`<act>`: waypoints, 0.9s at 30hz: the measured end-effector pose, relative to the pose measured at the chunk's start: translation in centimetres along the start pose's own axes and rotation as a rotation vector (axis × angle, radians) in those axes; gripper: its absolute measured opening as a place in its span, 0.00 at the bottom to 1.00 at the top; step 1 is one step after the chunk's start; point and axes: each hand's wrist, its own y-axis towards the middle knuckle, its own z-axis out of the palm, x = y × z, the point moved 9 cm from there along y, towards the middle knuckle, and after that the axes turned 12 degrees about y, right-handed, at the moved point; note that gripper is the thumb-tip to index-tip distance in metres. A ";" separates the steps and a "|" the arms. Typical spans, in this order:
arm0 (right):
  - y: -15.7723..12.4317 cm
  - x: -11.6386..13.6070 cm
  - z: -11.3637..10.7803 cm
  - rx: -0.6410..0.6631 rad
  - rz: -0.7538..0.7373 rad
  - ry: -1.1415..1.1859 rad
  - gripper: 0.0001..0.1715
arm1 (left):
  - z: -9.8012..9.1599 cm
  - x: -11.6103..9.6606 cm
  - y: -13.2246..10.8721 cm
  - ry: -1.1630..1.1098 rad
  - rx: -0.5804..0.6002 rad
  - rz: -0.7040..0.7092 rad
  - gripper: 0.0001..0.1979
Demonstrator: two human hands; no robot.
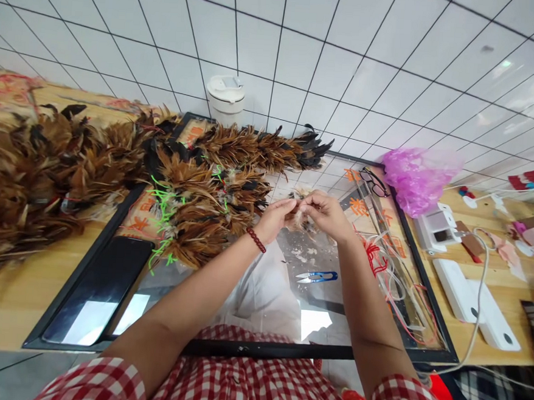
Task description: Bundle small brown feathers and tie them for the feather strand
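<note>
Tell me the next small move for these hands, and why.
Probably free the right hand and reach down for the blue thread snips, leaving the feather tuft in the grip of the left hand: both hands pinch that small tuft, and the snips lie untouched on the glass below.

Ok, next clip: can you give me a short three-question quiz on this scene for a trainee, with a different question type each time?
1. Multiple choice: what do the left hand and the right hand pinch between them?
A. a small feather tuft
B. a pen
C. a spoon

2. True or false: the blue snips lie on the glass sheet, between the person's forearms, and neither hand touches them.

3. Fill in the blank: the red bead bracelet is worn on the ___ wrist.

Key: 1 A; 2 true; 3 left.
</note>
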 end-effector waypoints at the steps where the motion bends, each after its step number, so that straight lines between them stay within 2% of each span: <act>1: 0.0 0.3 0.0 -0.011 -0.030 -0.062 0.10 | 0.1 -0.1 0.0 0.028 0.006 0.016 0.19; 6: 0.3 0.0 -0.1 -0.095 -0.062 -0.166 0.07 | 0.0 -0.4 0.0 0.166 0.015 0.079 0.19; 11: 0.5 -0.9 -0.2 -0.124 -0.011 -0.079 0.08 | -0.2 -0.4 0.0 0.149 0.017 0.072 0.18; 14: 0.2 -1.7 -1.6 -0.144 0.061 -0.021 0.10 | -0.4 -0.4 0.0 0.120 0.006 0.062 0.17; 16: -0.2 -2.4 -3.6 -0.188 0.125 -0.120 0.13 | -0.6 -0.4 0.0 0.096 -0.016 0.048 0.16; 18: -0.9 -3.1 -6.3 -0.248 0.183 -0.392 0.12 | -0.8 -0.4 0.0 0.075 -0.043 0.037 0.16; 21: -1.7 -4.5 -8.9 -0.241 0.277 -0.675 0.11 | -1.1 -0.5 0.0 0.059 -0.071 0.036 0.16; 24: -2.0 -5.9 -9.4 -0.186 0.335 -0.691 0.12 | -1.4 -0.4 0.0 0.046 -0.102 0.023 0.15; 27: -1.9 -6.6 -8.9 -0.190 0.357 -0.684 0.12 | -1.6 -0.1 0.0 0.031 -0.122 0.002 0.15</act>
